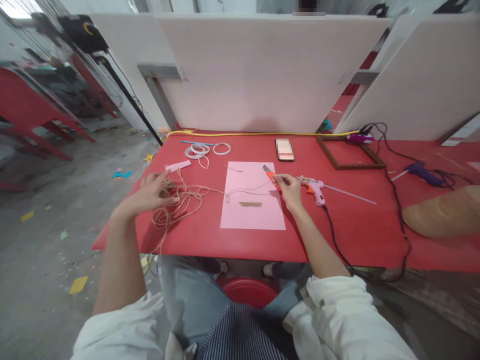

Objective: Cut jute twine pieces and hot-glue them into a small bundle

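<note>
My left hand (pixel 154 194) is curled around a bunched part of the jute twine (pixel 182 197) at the table's left side. Loose loops spread beside it, and a strand hangs over the front edge. From the tangle, one length runs across a pink sheet of paper (pixel 253 217) to my right hand (pixel 289 189), whose fingertips pinch it. Under and beside that hand lies an orange utility knife (pixel 269 172). On the paper rest a small flat bundle of cut twine pieces (pixel 250 204) and a short loose strand (pixel 234 169).
Right of my right hand lies a pink glue gun (pixel 317 191) with a glue stick and black cord. Farther back are a phone (pixel 285 150), a brown frame (pixel 350 166) and white cord coils (pixel 197 150). A blue-handled tool (pixel 423 172) lies right; white boards (pixel 262 75) stand behind.
</note>
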`<state>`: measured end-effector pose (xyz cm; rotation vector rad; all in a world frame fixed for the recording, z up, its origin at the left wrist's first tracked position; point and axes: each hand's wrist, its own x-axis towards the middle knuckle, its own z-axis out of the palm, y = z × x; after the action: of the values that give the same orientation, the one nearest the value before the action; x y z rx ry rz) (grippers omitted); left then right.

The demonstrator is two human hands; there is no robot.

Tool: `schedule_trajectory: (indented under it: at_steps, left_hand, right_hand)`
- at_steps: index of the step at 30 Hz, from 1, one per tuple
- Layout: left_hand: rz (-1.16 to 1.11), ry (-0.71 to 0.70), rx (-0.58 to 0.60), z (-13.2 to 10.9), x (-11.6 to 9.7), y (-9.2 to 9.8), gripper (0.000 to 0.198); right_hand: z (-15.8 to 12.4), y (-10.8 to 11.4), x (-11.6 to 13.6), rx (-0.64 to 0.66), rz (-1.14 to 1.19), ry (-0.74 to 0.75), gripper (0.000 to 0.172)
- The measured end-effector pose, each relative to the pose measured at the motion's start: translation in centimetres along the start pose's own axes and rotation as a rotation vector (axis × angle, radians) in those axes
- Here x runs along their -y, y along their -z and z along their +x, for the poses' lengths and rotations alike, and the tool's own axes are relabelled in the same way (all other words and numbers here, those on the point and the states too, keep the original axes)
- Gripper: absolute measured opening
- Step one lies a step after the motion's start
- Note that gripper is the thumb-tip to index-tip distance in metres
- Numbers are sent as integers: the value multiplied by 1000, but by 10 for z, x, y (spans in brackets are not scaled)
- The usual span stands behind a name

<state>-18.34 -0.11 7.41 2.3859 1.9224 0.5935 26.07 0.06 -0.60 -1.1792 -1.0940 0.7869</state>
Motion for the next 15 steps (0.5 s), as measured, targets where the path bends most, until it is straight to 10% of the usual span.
schedule_trajectory:
  at_steps: [8, 11, 15]
  left_hand:
    - [-571, -284, 221, 21, -185, -89, 42]
    - [-749, -229, 383, 26, -206, -110, 34]
    - [-782, -205, 467, 31, -182, -99, 43]
  right_hand:
    - [-7, -9, 5, 96, 96, -25, 49]
    - [-3, -4, 0, 23, 105, -43, 52]
    - [2, 4, -6, -101, 104, -61, 51]
